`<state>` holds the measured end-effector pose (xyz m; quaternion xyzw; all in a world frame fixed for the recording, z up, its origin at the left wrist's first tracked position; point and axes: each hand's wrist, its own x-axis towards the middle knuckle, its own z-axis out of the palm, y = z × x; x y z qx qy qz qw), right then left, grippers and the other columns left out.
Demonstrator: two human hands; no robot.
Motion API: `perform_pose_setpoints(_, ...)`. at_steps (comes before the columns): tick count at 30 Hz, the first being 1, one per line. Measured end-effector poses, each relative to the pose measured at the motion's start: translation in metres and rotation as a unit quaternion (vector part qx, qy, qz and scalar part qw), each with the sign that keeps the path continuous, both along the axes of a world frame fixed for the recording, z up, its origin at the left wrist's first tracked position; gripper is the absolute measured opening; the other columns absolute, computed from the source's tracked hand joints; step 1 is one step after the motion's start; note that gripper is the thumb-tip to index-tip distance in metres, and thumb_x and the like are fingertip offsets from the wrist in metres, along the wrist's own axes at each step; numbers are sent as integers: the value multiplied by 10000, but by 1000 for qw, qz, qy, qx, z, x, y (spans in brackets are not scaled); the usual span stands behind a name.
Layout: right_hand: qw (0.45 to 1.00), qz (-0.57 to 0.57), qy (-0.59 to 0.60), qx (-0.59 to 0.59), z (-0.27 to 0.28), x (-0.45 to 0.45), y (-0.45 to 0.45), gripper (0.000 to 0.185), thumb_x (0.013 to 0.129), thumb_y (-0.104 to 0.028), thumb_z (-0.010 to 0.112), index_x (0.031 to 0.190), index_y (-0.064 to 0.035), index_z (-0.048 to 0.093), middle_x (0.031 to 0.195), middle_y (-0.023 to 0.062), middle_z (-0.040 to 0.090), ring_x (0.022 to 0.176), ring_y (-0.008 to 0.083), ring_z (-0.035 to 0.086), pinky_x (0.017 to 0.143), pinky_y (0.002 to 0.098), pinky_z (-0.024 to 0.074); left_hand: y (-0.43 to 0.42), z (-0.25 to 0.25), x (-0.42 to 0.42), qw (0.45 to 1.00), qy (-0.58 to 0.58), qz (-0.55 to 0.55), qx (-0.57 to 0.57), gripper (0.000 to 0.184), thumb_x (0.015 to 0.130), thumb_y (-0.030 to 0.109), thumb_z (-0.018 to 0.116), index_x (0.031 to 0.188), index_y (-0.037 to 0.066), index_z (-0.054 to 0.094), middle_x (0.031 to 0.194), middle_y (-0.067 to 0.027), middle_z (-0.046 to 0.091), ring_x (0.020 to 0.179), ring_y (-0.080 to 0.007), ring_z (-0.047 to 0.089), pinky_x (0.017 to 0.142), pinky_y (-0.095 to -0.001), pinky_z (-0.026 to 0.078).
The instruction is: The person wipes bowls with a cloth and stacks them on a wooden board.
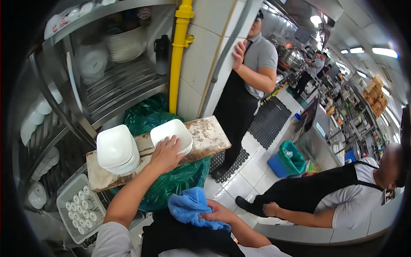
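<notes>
My left hand [167, 154] reaches over the near rim of a square white bowl [165, 130], its fingers inside and its thumb by the outer edge. At least one more bowl is nested beneath that one. To the left is a taller stack of similar white bowls [115, 147]. Both stacks stand on a worn, stained board [209, 132]. Close to my black apron, my right hand [218, 213] is closed on a bunched blue cloth [190, 205].
Green plastic bags [171, 184] lie under and behind the board. A grey basket [64, 197] holds several small white round pieces. Metal racks [115, 90] with dishes stand left, beside a yellow pipe [175, 64]. One person [252, 68] stands beyond the wall, another [321, 199] at right.
</notes>
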<state>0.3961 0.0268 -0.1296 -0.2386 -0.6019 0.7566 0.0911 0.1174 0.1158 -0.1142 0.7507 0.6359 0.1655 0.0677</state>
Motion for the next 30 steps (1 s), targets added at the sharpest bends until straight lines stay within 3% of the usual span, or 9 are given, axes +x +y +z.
perform_pose_setpoints(3, 999, -37, 23, -29, -9, -8, 10, 577, 822, -90, 664, 1354, -21, 452, 1195, 54, 591, 1102, 132, 537, 966, 292, 429, -26, 7, -14, 990, -51, 3, 132, 591, 890, 319, 603, 1347, -23, 450, 1437, -221, 387, 1323, -429, 361, 1099, -516, 272)
perform_pose_setpoints(7, 954, -156, 134, -220, 1, -34, 22, 672, 793, -148, 701, 1381, -23, 400, 1246, 129, 572, 1109, 237, 593, 939, 377, 498, -92, 36, -41, 944, -182, 121, 248, 544, 841, 176, 651, 1318, -26, 485, 1416, -208, 416, 1307, -407, 394, 1079, -485, 324)
perform_pose_setpoints(13, 975, -123, 171, -65, 50, -126, 81, 690, 788, -138, 724, 1383, -10, 401, 1273, 119, 556, 1130, 219, 572, 944, 367, 485, -148, 36, -99, 887, -118, 247, 371, 658, 785, 104, 708, 1369, -19, 430, 1442, -225, 374, 1321, -386, 383, 1072, -437, 344)
perform_pose_setpoints(16, 971, -120, 171, 117, 126, -204, 87, 659, 802, -179, 732, 1364, -18, 428, 1251, 93, 567, 1110, 193, 576, 932, 331, 477, -147, 20, -123, 898, -183, 328, 230, 1070, 689, 245, 837, 1481, -27, 172, 1531, -258, 181, 1402, -409, 237, 1132, -423, 267)
perform_pose_setpoints(19, 944, 2, 97, 314, 139, -274, 121, 648, 832, -280, 709, 1359, -22, 432, 1338, 161, 512, 1197, 271, 530, 993, 376, 437, -138, 5, -137, 874, -321, 308, 199, 1147, 663, 268, 856, 1487, -37, 119, 1534, -268, 172, 1425, -392, 199, 1153, -397, 232)
perform_pose_setpoints(21, 720, 97, -45, 686, 116, -314, 143, 743, 867, -480, 622, 1416, -42, 381, 1467, 240, 355, 1351, 382, 357, 1103, 461, 303, -137, 10, -140, 869, -357, 299, 169, 1207, 638, 285, 868, 1492, -34, 77, 1534, -263, 183, 1429, -369, 208, 1152, -381, 240)
perform_pose_setpoints(22, 719, 100, -46, 686, 104, -324, 138, 743, 867, -480, 622, 1416, -42, 381, 1467, 240, 355, 1351, 382, 357, 1103, 461, 303, -137, 11, -140, 869, -362, 298, 155, 1209, 634, 280, 869, 1492, -34, 78, 1529, -262, 199, 1422, -366, 230, 1146, -382, 254)
perform_pose_setpoints(24, 616, 147, -125, 764, 81, -340, 126, 870, 876, -646, 470, 1471, -35, 294, 1538, 262, 182, 1429, 437, 143, 1157, 511, 139, -138, 8, -141, 872, -361, 295, 152, 1220, 618, 260, 874, 1493, -34, 77, 1520, -256, 234, 1408, -359, 272, 1128, -385, 290)
perform_pose_setpoints(30, 602, 242, -183, 738, 69, -349, 117, 953, 876, -705, 367, 1496, -1, 200, 1554, 247, 149, 1450, 405, 100, 1165, 506, 102, -137, 9, -138, 863, -371, 294, 175, 1234, 615, 227, 868, 1504, 0, 43, 1518, -251, 248, 1398, -364, 294, 1110, -383, 319)
